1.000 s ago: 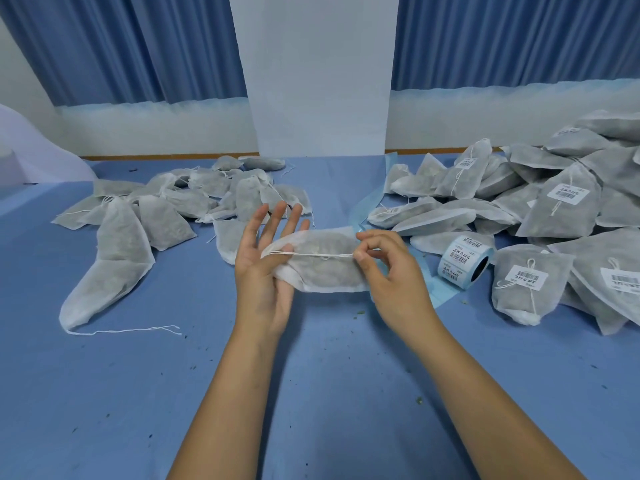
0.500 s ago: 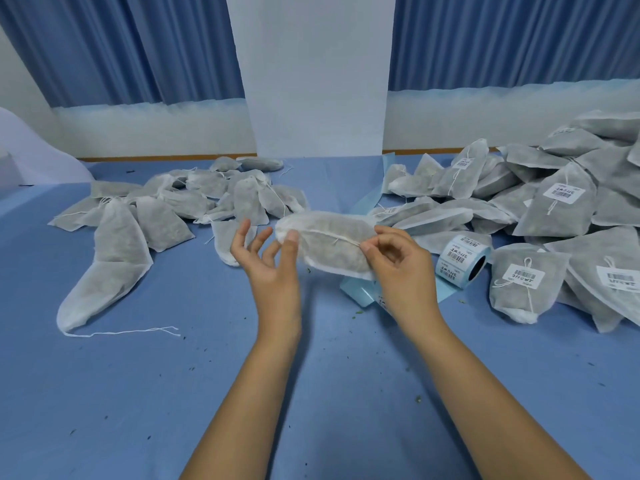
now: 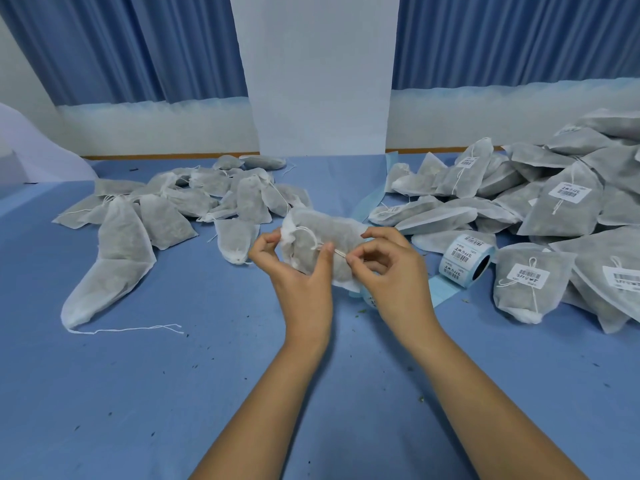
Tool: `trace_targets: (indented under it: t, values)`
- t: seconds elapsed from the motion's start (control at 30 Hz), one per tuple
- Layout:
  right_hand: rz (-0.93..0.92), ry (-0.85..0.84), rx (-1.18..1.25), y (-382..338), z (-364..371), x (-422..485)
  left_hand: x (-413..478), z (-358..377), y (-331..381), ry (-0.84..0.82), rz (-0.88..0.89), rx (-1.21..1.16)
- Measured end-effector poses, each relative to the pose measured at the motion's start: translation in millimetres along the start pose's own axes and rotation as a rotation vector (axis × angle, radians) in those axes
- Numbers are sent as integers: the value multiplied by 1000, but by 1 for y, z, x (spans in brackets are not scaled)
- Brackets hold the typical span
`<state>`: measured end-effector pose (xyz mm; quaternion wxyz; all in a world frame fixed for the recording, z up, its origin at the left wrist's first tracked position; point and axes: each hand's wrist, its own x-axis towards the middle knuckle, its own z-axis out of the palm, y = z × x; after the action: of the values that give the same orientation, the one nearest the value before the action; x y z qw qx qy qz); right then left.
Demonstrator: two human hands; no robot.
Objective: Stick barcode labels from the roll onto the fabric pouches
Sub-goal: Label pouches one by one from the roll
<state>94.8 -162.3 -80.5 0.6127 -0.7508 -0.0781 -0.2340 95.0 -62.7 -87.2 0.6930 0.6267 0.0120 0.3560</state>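
Observed: one pouch (image 3: 322,233) is held clear of the tabletop (image 3: 173,393) between both hands, its long axis running left to right and dipping slightly toward the right. The left hand (image 3: 304,289) grips the gathered left end, thumb across the front and fingers curled behind. The right hand (image 3: 394,282) pinches the drawstring (image 3: 311,237) between thumb and forefinger at the pouch's middle.

The label roll (image 3: 460,251) lies on its side just right of the right hand, which is therefore the nearer hand for fetching a label. No label is visible on the held pouch.

Change noted: a second ago the left hand lay flat and spread beneath the pouch, with the string taut along it. Its fingers are now closed round the end, and the string hangs in a slack loop. The roll has not moved.
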Motion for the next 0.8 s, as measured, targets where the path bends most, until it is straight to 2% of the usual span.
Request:
trace_targets:
  t: [0.17, 0.27, 0.37, 0.47, 0.57, 0.67, 0.73, 0.8]
  values:
    - [40, 41, 88, -4, 2, -3, 5, -4, 2, 95, -18, -165]
    - [60, 86, 79, -3, 2, -4, 7, -6, 0, 116, -31, -181]
    - [75, 152, 67, -2, -1, -2, 4, -7, -2, 28, -10, -93]
    - [80, 179, 50, 0, -5, -1, 0, -5, 3, -170, 51, 32]
    - [52, 121, 57, -1, -5, -1, -1, -1, 4, -292, -4, 64]
    - [28, -56, 55, -6, -16, 3, 3, -4, 2, -215, -46, 71]
    - [37, -145, -109, -8, -33, 8, 11, -10, -1, -172, -56, 90]
    - [109, -210, -495, -8, -53, 13, 22, -17, -4, -121, -39, 120]
